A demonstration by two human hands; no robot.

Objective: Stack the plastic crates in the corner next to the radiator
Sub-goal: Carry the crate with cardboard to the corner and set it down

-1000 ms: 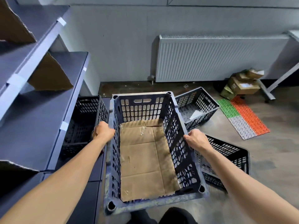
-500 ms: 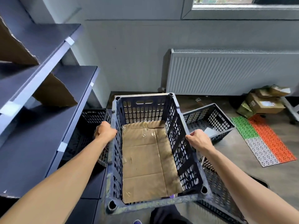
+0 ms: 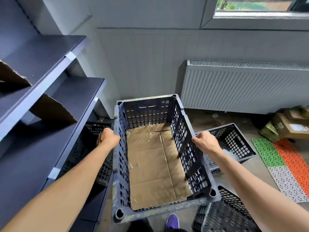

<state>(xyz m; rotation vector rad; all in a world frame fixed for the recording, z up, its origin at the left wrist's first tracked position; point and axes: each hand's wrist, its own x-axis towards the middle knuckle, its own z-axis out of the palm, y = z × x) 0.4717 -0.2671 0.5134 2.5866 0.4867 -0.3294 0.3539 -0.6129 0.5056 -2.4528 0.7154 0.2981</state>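
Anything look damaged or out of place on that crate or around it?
The carried crate has a scuffed, grimy front rim and a taped cardboard sheet lining its bottom. A loose crate lies askew on the floor to its right; torn cardboard sits on the shelf.

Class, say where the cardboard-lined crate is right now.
Head view, centre: the cardboard-lined crate is held between the left hand and right hand, with shelving on its left and the radiator beyond to the right.

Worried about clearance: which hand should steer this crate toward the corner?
Probably the right hand: it grips the held crate on the open floor side, while the left hand is hemmed in between that crate and the shelving.
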